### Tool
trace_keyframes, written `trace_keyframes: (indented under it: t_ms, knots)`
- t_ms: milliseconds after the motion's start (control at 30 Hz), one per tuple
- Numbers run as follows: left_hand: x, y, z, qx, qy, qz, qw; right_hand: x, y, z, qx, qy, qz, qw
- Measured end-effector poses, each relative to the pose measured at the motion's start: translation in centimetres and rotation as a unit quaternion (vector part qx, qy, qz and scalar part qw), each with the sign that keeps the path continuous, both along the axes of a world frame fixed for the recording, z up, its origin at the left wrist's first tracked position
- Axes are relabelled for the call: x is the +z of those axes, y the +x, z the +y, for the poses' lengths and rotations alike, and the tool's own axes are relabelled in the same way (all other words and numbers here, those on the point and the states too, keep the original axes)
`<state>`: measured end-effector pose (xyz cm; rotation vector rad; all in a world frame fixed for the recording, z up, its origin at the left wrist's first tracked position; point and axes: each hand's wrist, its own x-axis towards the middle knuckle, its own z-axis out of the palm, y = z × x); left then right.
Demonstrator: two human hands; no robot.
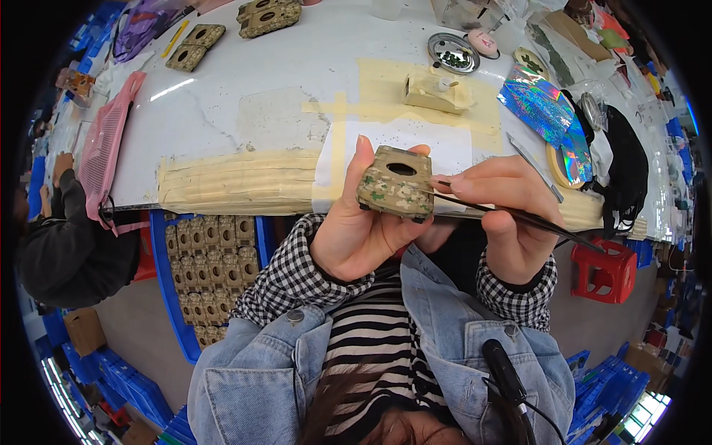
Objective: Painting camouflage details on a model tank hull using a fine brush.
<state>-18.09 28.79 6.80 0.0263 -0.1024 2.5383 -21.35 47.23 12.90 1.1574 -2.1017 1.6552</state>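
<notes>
My left hand (343, 239) grips a camouflage-patterned toy tank hull (397, 191) with a round hole in its top, held above the table's near edge. Thumb and fingers close round its sides. Between the fingers of my right hand (513, 202) is a pair of dark tweezers (545, 225). The tweezers' tips are at the hull's right side; whether they pinch a small part there is too small to tell. Beyond my hands, a white paper sheet (454, 142) lies on the table. Farther right stands a round metal dish (475, 67) with small green pieces in it.
A taped block (432, 95) sits behind the sheet. More camouflage hulls (268, 16) lie at the table's far left, near a pink mesh bag (111, 141). Below left, a blue crate (172, 297) holds rows of hulls. A red stool (604, 273) stands right; another person's sleeve (81, 245) shows left.
</notes>
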Motion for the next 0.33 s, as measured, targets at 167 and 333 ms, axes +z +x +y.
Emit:
trace_keyframes:
  t_ms: [167, 333]
  knots:
    - [1.2, 0.1, -2.0, 0.153, -0.167, 0.061, 0.972, -1.2, 0.0, 0.2, -0.071, -0.114, -0.031, 0.99]
    - [1.5, 0.9, -8.7, 0.365, -0.355, 0.109, 0.854, -2.3, 0.7, 1.2, -0.138, -0.136, -0.081, 0.978]
